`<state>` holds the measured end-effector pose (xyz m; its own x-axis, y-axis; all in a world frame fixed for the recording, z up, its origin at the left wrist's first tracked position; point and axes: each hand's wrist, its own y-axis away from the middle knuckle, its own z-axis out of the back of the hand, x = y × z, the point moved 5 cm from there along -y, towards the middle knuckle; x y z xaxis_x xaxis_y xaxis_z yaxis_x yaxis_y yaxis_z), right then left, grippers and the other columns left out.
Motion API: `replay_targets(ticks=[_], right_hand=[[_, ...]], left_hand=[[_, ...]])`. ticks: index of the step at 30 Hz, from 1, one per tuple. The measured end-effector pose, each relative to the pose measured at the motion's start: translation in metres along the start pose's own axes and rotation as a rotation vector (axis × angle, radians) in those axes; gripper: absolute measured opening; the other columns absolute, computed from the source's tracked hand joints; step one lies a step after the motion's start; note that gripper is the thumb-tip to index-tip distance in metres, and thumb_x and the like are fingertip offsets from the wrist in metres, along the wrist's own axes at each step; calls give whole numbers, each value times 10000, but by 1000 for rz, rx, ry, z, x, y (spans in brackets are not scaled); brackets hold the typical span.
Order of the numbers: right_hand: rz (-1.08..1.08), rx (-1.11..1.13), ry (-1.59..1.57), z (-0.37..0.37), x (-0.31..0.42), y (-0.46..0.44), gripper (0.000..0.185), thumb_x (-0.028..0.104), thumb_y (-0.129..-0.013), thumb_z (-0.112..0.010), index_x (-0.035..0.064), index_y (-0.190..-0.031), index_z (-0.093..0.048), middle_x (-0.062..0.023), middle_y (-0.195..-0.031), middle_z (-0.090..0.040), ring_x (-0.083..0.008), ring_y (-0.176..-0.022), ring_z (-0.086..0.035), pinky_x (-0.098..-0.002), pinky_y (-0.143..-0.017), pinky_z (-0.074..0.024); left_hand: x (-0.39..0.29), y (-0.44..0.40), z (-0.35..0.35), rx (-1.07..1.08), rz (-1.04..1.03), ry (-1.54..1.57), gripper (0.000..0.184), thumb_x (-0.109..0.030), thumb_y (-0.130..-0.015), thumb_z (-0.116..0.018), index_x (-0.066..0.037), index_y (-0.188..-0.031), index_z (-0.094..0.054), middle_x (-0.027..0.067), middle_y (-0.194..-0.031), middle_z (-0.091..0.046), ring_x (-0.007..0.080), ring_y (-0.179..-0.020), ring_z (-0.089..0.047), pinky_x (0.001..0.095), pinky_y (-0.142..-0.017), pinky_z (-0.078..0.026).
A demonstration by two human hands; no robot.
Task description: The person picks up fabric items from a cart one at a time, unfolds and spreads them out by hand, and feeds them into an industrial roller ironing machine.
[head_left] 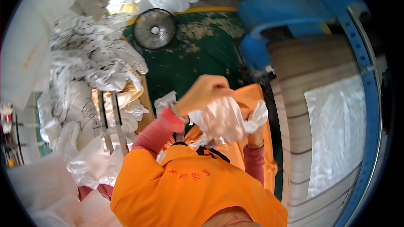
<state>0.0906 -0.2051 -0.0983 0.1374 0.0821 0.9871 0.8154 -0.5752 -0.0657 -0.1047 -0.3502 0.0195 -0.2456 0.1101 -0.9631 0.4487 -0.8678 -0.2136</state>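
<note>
In front of my chest, my left hand [206, 94] is raised with its fingers curled closed at the upper edge of a crumpled white sheet [223, 120]. The sheet is thin and blurred by motion. Lower and to the right, my right hand [255, 138] is wrapped round the sheet's other side, its fingers partly hidden by a raised white fold. Under and behind the sheet lies an orange surface [249, 94]. A bangle circles my left wrist.
At left is a heap of white sheets with black print [90, 54], beside metal bars [117, 113]. A round fan [155, 29] stands ahead on the green floor. On the right, a blue machine [290, 10] has a slatted bed [299, 151] carrying a flat white sheet [336, 130].
</note>
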Motion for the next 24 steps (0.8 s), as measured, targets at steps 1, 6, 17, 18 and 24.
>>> replay_targets(ticks=[1, 6, 17, 18, 24], right_hand=[[9, -112, 4, 4, 7, 3, 295, 265, -806, -637, 64, -987, -520, -12, -846, -535, -95, -740, -518, -227, -637, -430], [109, -398, -47, 45, 43, 5, 354, 182, -747, -709, 45, -1030, -546, 5, -876, -558, -77, -752, -515, -223, -664, -422], [412, -606, 96, 127, 107, 32, 211, 5, -792, -597, -2, -999, -562, -24, -859, -619, -104, -765, -579, -229, -687, -445], [418, -632, 85, 130, 109, 38, 207, 11, -798, -597, -2, -1001, -561, -24, -866, -618, -106, -769, -580, -234, -690, -449], [401, -749, 39, 150, 111, 75, 230, 36, -823, -601, 1, -1039, -528, -30, -893, -601, -118, -783, -583, -247, -697, -464]], left_hand=[[2, -3, 6, -7, 14, -26, 191, -152, -758, -710, 6, -758, -602, -2, -606, -525, 35, -565, -429, 199, -506, -338], [19, -21, 15, 151, -25, -167, 284, -167, -637, -799, -10, -758, -595, -4, -658, -491, 59, -618, -418, 225, -549, -347], [59, -70, 18, -174, -204, -949, 90, -144, -686, -644, -103, -764, -663, 43, -794, -572, 249, -767, -590, 348, -657, -469], [60, -74, 19, -237, -278, -980, 81, -146, -690, -645, -103, -756, -661, 44, -792, -571, 247, -772, -590, 348, -660, -469], [73, -83, 25, -45, 43, -510, 113, -182, -760, -620, -87, -811, -653, 76, -791, -584, 273, -729, -585, 355, -613, -446]])
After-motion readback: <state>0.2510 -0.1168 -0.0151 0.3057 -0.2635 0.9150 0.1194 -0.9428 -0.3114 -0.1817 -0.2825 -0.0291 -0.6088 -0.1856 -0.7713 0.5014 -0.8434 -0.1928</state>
